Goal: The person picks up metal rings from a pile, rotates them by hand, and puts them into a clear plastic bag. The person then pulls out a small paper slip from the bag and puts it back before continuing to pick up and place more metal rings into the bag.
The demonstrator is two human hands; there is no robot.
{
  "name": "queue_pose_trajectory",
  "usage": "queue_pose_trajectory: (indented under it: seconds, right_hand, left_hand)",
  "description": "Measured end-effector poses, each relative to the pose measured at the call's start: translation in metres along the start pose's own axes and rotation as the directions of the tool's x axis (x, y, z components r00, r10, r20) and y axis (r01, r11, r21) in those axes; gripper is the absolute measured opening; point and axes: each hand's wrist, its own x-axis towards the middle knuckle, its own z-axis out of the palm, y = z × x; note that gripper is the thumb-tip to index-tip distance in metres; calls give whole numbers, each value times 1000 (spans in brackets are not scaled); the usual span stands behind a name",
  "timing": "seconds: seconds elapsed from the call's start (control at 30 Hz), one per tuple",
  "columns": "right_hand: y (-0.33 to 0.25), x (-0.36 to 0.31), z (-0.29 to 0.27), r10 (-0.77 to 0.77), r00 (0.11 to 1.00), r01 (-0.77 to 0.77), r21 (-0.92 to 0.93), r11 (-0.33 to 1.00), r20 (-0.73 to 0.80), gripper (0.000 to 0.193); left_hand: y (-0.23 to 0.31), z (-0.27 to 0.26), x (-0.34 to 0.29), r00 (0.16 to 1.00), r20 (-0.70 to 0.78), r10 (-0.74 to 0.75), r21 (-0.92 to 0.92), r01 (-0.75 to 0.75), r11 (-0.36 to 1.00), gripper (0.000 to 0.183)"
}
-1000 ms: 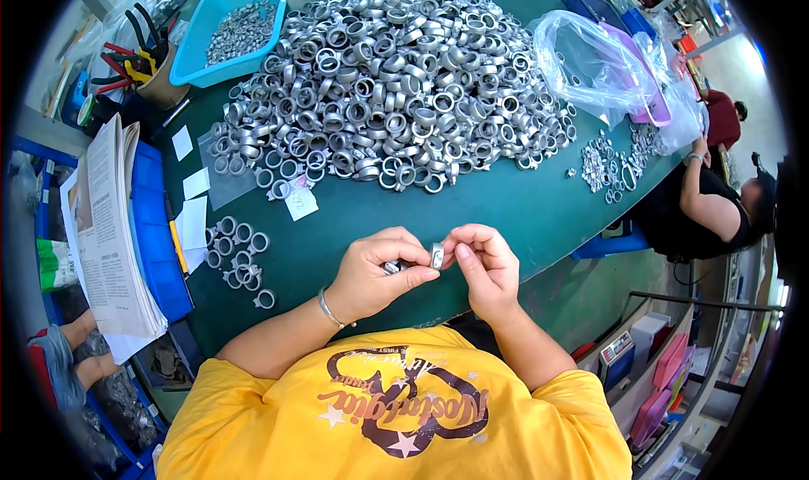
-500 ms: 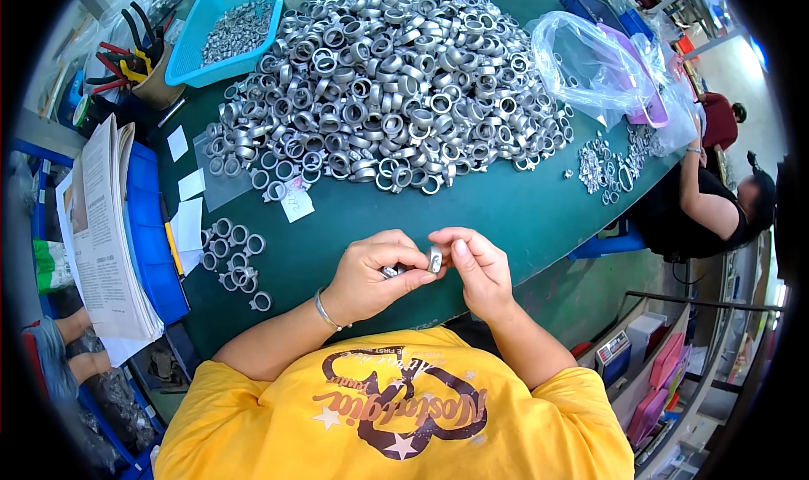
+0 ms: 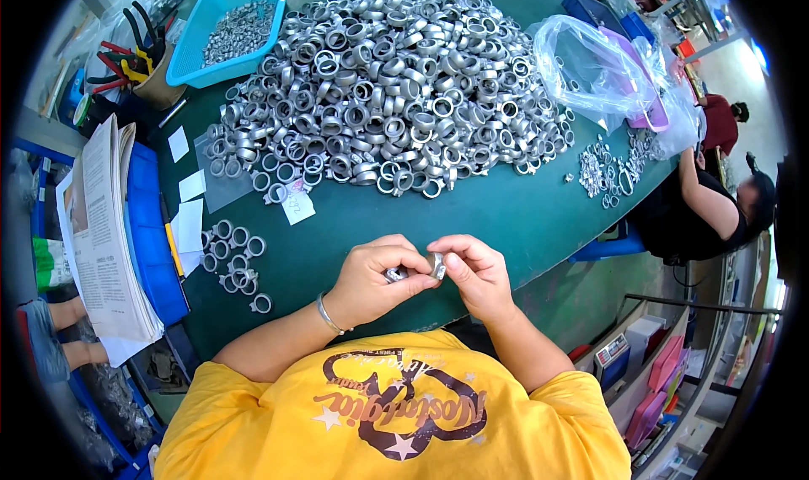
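Observation:
Between my two hands is a silvery metal ring (image 3: 437, 266) with a small lug, seen partly edge-on. My left hand (image 3: 362, 284) is closed, pinching it between thumb and fingers. More small shiny metal pieces (image 3: 394, 273) show within the curl of my left fingers; their exact kind is hidden. From the other side, my right hand (image 3: 486, 282) grips the ring with thumb and forefinger. A large heap of similar metal rings (image 3: 396, 84) lies beyond my hands on the green table (image 3: 337, 219). To the left is a small group of separate rings (image 3: 236, 257).
At the far left stand a turquoise basket (image 3: 190, 71) of small metal parts and a holder (image 3: 160, 84) of pliers. Newspapers (image 3: 109, 235) rest by a blue bin (image 3: 152, 219). A clear plastic bag (image 3: 581, 67) and small parts (image 3: 600, 168) lie right, near a seated person (image 3: 699, 202).
The ring has turned slightly in my fingers. My right thumb and forefinger have come in closer against it. My left hand stays almost in place.

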Motion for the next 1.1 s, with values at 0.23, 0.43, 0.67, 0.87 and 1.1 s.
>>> queue_pose_trajectory:
  seconds: [0.23, 0.43, 0.67, 0.87, 1.1]
  right_hand:
    - [2, 0, -2, 25, 1000, -27, 109, 994, 17, 20]
    - [3, 0, -3, 69, 998, -70, 103, 992, 12, 19]
    - [6, 1, -7, -34, 999, 28, 170, 985, 31, 19]
    - [3, 1, 0, -278, 960, 282, 149, 948, -42, 42]
    - [-4, 0, 5, -467, 882, 452, -370, 811, 55, 29]
  left_hand:
    - [2, 0, 1, 1000, -7, 5, -2, -5, 1000, 12]
    - [2, 0, 0, 999, -3, -45, -36, 45, 998, 11]
    - [-1, 5, -1, 981, -76, -181, -306, 149, 940, 12]
    - [0, -2, -4, 944, 10, -329, -388, 307, 869, 12]
    - [-3, 2, -3, 932, 10, -363, -382, 339, 860, 15]
